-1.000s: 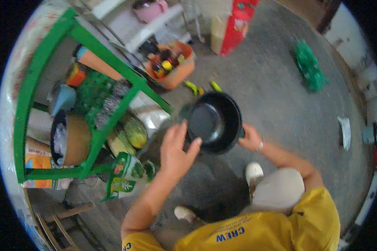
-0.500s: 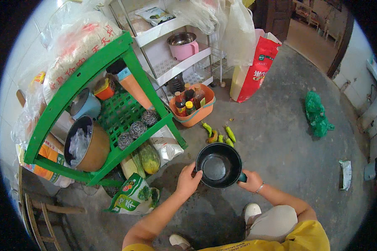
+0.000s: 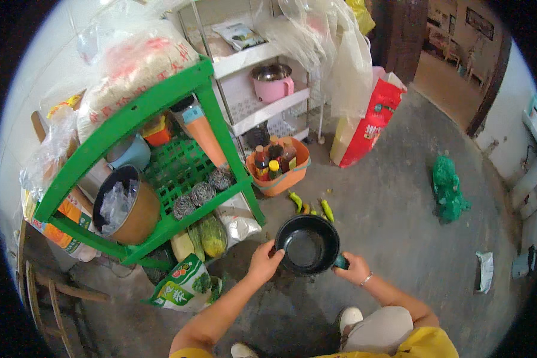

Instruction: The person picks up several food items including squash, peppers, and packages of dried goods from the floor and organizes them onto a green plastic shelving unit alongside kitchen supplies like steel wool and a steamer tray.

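Both hands hold a round black pot [image 3: 308,244] low over the grey floor, its opening turned up toward me and its inside bare. My left hand [image 3: 265,262] is closed on the pot's left side, thumb at the rim. At the lower right, my right hand [image 3: 354,269] wraps round the short dark green handle [image 3: 341,261]. Just beyond the pot, several green peppers lie on the floor, among them a long one [image 3: 327,210] and a curled one [image 3: 296,201]. The pot's far rim hides part of that group.
To the left stands a green plastic rack [image 3: 179,225] with steel-wool balls [image 3: 203,192] and a brown pot [image 3: 142,215]. An orange basket [image 3: 291,179] of bottles sits beyond the peppers. A red-and-cream bag [image 3: 364,134] stands farther back; a green plastic bag [image 3: 447,190] lies right.
My view has tilted up and shifted a little. Both hands still hold the pot, which now sits slightly nearer the rack and covers more of the peppers.
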A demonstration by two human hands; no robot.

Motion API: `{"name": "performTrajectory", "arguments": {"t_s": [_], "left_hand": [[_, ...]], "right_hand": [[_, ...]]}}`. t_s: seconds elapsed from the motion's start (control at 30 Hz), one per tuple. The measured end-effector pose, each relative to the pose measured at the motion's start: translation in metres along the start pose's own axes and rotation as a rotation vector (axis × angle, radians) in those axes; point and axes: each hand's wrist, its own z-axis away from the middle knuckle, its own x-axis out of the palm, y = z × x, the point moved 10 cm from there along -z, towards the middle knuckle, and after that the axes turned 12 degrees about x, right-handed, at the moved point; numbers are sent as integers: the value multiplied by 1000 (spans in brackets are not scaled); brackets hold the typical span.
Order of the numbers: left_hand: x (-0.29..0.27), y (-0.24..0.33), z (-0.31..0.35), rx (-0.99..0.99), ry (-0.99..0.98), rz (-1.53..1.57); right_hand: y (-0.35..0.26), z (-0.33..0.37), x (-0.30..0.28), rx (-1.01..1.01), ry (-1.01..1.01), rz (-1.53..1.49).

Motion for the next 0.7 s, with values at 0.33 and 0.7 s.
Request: {"name": "performTrajectory", "arguments": {"t_s": [0.33, 0.7], "left_hand": [[10, 6, -19, 38, -52, 46], [-52, 39, -38, 141, 111, -44]], "right_hand": [[19, -10, -12, 87, 61, -8], [42, -14, -22, 97, 198, -34]]}}
